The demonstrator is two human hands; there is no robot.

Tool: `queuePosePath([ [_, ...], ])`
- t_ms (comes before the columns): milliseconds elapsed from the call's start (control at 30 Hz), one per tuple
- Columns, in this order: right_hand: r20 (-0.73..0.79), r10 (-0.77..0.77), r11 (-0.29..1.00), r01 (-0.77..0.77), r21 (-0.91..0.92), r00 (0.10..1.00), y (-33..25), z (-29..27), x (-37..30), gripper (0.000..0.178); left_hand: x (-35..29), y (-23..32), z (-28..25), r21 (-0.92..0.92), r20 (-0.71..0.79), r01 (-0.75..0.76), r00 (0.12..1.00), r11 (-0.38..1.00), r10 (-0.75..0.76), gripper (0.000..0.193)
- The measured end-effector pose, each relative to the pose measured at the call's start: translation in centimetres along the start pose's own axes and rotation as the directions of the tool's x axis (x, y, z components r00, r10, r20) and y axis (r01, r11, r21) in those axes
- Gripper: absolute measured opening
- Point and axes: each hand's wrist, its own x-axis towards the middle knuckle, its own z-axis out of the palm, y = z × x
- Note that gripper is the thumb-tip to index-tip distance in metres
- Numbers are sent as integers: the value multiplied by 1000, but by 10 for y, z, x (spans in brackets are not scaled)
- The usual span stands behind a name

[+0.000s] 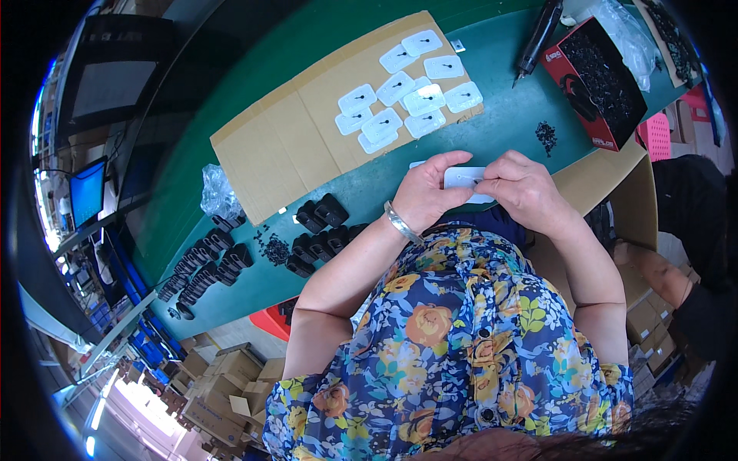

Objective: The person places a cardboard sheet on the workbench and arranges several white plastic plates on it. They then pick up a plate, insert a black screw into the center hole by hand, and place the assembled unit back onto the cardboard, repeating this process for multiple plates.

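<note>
Close to my body, at the table's near edge, my left hand (429,190) holds a small white rounded card (459,176) between thumb and fingers. My right hand (523,188) is closed in a pinch at the card's right side. A bit of a small black part shows at its fingertips, mostly hidden by them. Another white piece shows just behind and below the card. Farther off, several similar white cards (424,101), each with a small black part on it, lie spread and partly overlapping on a flat cardboard sheet (292,146).
On the green table (492,115) stand a red box (592,84) of small black parts, a black electric screwdriver (538,38) and a loose pile of black bits (546,137). Rows of black pieces (204,265) and a clear plastic bag (221,192) lie left. Someone's arm (653,269) shows at right.
</note>
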Motion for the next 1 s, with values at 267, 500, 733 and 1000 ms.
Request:
queuePosePath([
  [267, 66, 24, 1000, -22, -22, 998, -4, -3, 2, 15, -3, 2, 5, 150, -24, -22, 999, 988, 25, 35],
  [500, 81, 18, 998, -14, -57, 997, -6, -2, 2, 15, -7, 1, 10, 449, -82, -82, 988, 889, 133, 27],
  [733, 21, 235, 953, -235, 191, 972, -10, 0, -2, 17, -6, -5, 8, 322, -120, -92, 983, 942, 137, 25],
  [1000, 241, 621, 228, -467, 855, 746, -10, 24, -20, 25, -10, -1, 14, 274, -144, -195, 960, 942, 240, 24],
])
